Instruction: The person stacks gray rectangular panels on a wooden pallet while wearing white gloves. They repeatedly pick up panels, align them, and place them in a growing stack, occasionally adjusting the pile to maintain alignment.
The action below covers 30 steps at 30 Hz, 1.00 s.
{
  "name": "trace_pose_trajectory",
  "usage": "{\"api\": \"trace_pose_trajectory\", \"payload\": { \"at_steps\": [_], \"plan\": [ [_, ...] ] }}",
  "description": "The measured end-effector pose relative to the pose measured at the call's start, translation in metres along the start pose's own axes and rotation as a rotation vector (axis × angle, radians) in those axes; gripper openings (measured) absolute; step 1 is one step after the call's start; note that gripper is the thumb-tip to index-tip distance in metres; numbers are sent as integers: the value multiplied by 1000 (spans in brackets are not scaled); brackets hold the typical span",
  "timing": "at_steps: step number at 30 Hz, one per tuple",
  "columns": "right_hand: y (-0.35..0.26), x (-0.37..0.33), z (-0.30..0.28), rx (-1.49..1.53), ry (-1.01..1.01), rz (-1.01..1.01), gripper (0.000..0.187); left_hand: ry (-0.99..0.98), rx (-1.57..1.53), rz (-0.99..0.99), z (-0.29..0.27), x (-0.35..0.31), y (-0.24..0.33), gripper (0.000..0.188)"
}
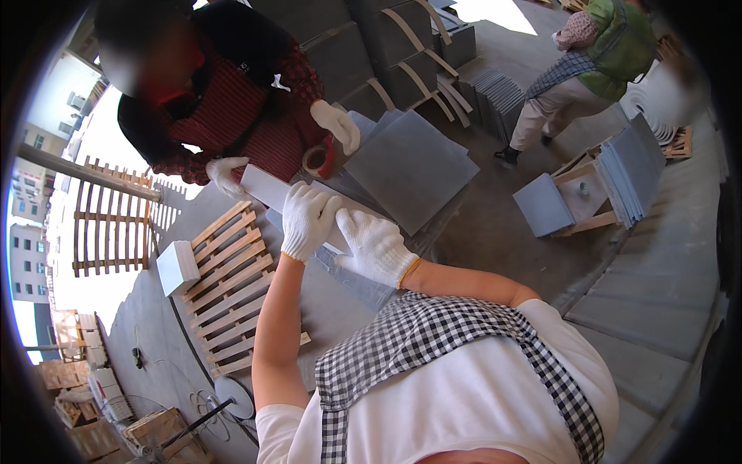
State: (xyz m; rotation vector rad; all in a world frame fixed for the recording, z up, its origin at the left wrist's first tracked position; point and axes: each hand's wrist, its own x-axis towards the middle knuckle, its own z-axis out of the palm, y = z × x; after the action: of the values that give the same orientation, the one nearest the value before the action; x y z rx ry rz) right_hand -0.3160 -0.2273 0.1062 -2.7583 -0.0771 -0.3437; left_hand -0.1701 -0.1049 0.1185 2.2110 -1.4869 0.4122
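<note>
A long pale slab-like piece (267, 186) is stretched between me and a co-worker in a red apron. My left hand (306, 222), in a white knit glove, has its fingers curled over the piece near its middle. Also gloved, my right hand (377, 249) lies across the near part, thumb apart from the fingers, gripping it. The piece's underside and some of my fingertips are hidden. At the far left end the co-worker's gloved hand (226, 175) touches the piece. The co-worker's other glove (336, 126) is above a roll of tape (315, 159).
Large grey sheets (413, 170) lie stacked just beyond my hands. A wooden pallet (230, 286) is at left, with a pale block of slabs (178, 267) beside it. Dark strapped stacks (402, 46) rise behind. Another person (583, 69) stands at far right near leaning panels (632, 170).
</note>
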Motion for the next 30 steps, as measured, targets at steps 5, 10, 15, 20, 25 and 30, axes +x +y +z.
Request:
{"api": "trace_pose_trajectory", "payload": {
  "at_steps": [5, 10, 15, 20, 25, 30],
  "plan": [
    [0, 4, 13, -34, 40, -45, 87, -23, 8, -34, -3, -6, -8, 15],
    [-1, 13, 4, -78, -93, -31, 81, 229, -3, -43, 2, 3, -23, 17],
    [-13, 17, 9, -84, -105, -117, 73, 421, 281, -610, 10, -38, -82, 62],
    [-14, 9, 22, -196, 19, -202, 73, 605, -322, -1062, 9, -53, -136, 78],
    [-9, 14, 24, -202, 51, -169, 73, 393, -831, -1119, -6, -48, -161, 67],
    [-12, 20, 16, -111, -17, -123, 75, 353, -1381, -919, 0, -65, -206, 48]
  ]
}}
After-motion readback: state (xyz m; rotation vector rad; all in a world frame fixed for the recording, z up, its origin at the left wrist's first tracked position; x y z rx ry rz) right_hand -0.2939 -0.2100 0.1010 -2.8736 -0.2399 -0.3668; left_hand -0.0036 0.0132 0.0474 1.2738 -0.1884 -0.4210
